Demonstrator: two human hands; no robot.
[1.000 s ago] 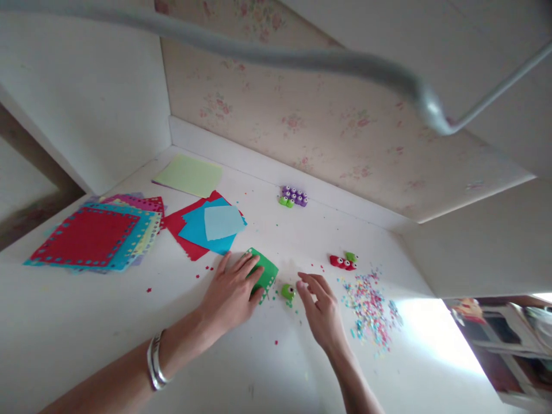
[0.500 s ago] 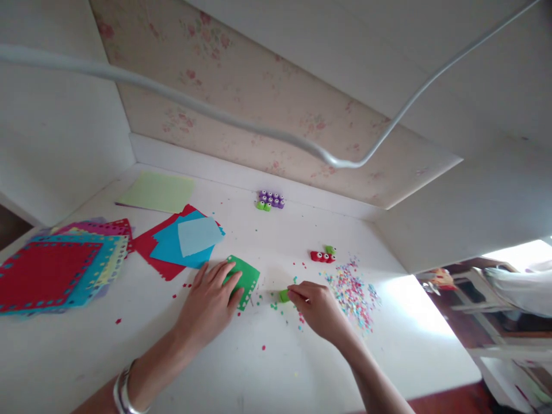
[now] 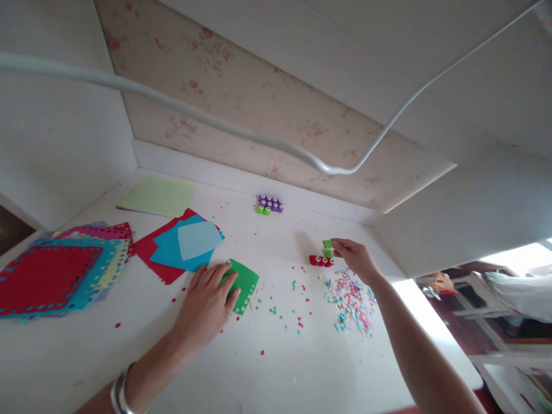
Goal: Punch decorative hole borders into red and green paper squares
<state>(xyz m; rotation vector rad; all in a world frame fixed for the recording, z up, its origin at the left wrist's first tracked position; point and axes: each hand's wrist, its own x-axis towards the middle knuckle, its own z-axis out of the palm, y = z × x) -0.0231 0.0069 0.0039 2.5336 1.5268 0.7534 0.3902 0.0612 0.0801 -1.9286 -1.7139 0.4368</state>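
Note:
My left hand (image 3: 207,305) lies with its fingers spread over a small green paper card (image 3: 245,283), pressing it to the table. Shapes are punched along the card's right and lower edges. My right hand (image 3: 357,259) pinches a small light-green craft punch (image 3: 327,244) at the right side of the table. Just below it sits another green punch (image 3: 329,253), close behind a row of red craft punches (image 3: 321,261). Whether the two green ones touch cannot be made out. Loose green and red paper bits (image 3: 273,310) are scattered between my hands.
A heap of coloured confetti (image 3: 350,302) lies below my right hand. Purple punches (image 3: 276,202), with green ones in front, stand by the back wall. Punched sheets (image 3: 52,273) are stacked at the left, beside blue and red papers (image 3: 166,253) and pale-green sheets (image 3: 159,195).
My right hand has carried the green punch from beside the green card up and right to the red punches. My left hand stays on the card.

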